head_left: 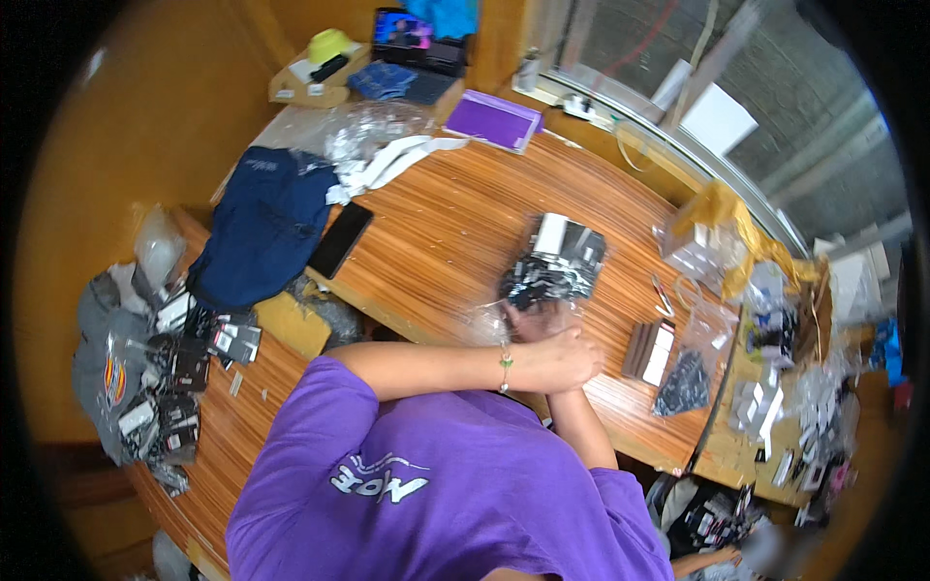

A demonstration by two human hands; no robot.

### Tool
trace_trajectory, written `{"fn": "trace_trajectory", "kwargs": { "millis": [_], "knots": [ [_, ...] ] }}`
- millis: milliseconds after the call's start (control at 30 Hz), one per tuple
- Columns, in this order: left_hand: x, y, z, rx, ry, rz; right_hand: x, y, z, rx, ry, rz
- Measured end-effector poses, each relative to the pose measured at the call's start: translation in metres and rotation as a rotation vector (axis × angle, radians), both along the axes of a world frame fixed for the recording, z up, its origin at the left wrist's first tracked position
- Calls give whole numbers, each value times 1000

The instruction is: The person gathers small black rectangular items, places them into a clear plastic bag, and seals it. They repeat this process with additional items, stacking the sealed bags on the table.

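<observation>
A clear plastic packet (557, 261) with black contents and a white label lies on the wooden table in front of me. Its near end is blurred. My right hand (542, 321), smeared by motion, touches that near end, and loose clear film shows beside it. The left forearm, with a beaded bracelet (505, 360), crosses over my right wrist. My left hand (572, 358) rests there with its fingers curled closed; what they hold, if anything, is hidden. To the right are small dark boxes (639, 351) and a clear bag of black pieces (684, 382).
Far left lie navy cloth (266, 223), a black phone (341, 240) and white strips (397, 163). A purple tray (496, 120) and a laptop (426, 77) sit at the back. Scissors (663, 296) and a bag of white boxes (699, 247) lie right. Packets (179, 363) crowd the left side.
</observation>
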State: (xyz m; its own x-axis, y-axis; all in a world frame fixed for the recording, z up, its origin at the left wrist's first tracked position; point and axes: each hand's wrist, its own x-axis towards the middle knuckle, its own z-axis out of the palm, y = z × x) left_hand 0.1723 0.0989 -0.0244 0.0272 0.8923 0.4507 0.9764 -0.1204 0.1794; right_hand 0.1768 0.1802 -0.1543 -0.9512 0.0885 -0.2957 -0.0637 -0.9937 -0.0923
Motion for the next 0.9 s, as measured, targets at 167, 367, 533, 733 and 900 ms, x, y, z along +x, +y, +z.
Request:
{"fn": "trace_trajectory", "kwargs": {
  "millis": [167, 367, 533, 733, 900],
  "knots": [
    [-2, -73, -5, -48, -74, 49, 5, -6, -8, 233, 104, 137],
    [-55, -222, -10, 208, -492, 598, 34, -49, 47, 488, -402, 267],
    [-80, -407, -96, 855, -334, 1743, 56, -20, 33, 848, -324, 1008],
    [-64, -555, -134, 1074, -295, 2291, 3, -55, 89, 1198, -210, 1732],
    [-74, -614, -116, 941, -469, 2152, -36, -109, 122, 1475, 17, 1840]
  ]
}}
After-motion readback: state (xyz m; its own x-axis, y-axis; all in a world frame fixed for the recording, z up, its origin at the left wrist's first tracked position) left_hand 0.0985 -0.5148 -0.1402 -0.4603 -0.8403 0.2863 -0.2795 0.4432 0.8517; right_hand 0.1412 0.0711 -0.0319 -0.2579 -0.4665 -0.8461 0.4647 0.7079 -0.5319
